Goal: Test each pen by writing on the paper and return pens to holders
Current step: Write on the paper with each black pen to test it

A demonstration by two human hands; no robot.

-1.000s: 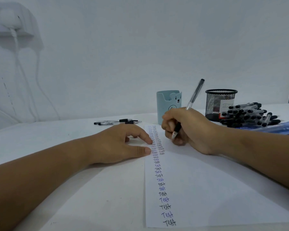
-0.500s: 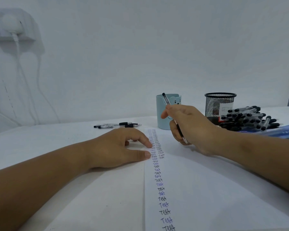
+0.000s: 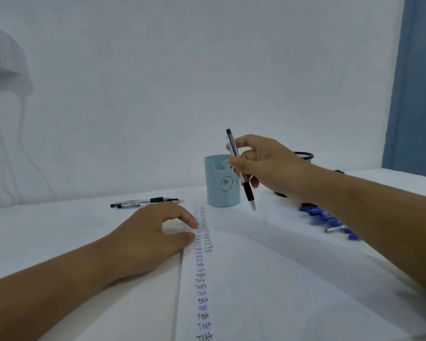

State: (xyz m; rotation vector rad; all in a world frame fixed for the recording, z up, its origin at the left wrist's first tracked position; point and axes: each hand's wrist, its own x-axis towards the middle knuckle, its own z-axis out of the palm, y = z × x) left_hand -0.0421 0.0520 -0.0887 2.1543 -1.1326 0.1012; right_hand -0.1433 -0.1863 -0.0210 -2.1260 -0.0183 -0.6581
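I see a clear-barrelled pen point(image 3: 240, 169) with a black rubber grip pinched in my right hand point(image 3: 268, 166), tilted tip-down above the worktop point(image 3: 59, 232), just in front of the smooth pale-blue holder point(image 3: 222, 187). My left hand point(image 3: 155, 236) rests with fingertips pressing the paper point(image 3: 268, 291) at its left edge. Blue pens point(image 3: 330, 220) lie to the right; two black pens point(image 3: 145, 202) lie beyond my left hand.

The right hand point(image 3: 268, 163) and forearm are hiding most of the mesh holder point(image 3: 304, 155); the bottom edge is cutting off the paper point(image 3: 256, 291).
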